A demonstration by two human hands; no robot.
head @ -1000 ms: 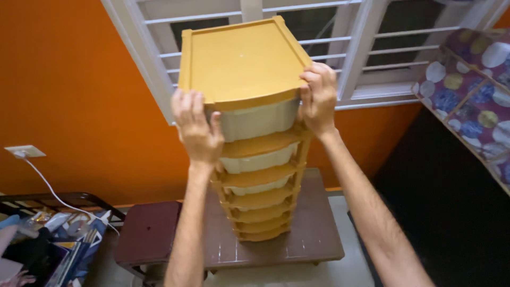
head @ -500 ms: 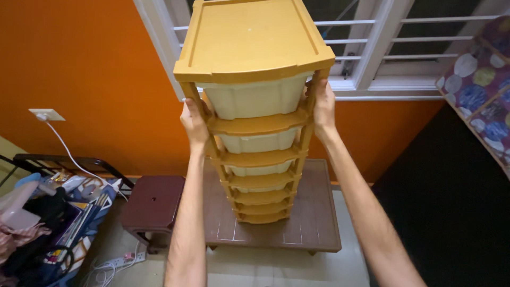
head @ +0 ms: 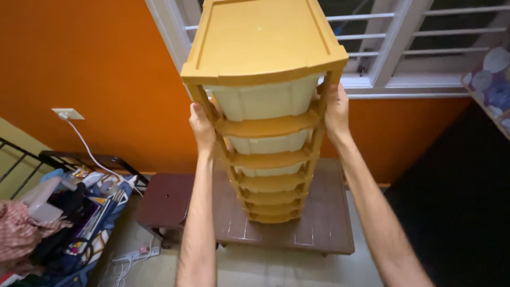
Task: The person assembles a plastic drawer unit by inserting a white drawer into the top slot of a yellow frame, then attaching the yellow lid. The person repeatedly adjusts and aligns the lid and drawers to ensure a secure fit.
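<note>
Tower point(head: 264, 101) of cream drawers in yellow frame, gripped by left hand point(head: 203, 127) and right hand point(head: 336, 109).

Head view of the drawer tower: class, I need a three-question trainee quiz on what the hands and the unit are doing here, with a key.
1. True or false: both hands grip the yellow drawer tower by its side posts.
2. Which tier is the left hand level with? A) the lowest B) the upper drawers C) the flat top panel
3. Fill in: beneath the tower's base lies a low brown ____.

Key:
1. True; the right hand holds the opposite post.
2. B
3. table; whether the base touches it cannot be told.
</note>
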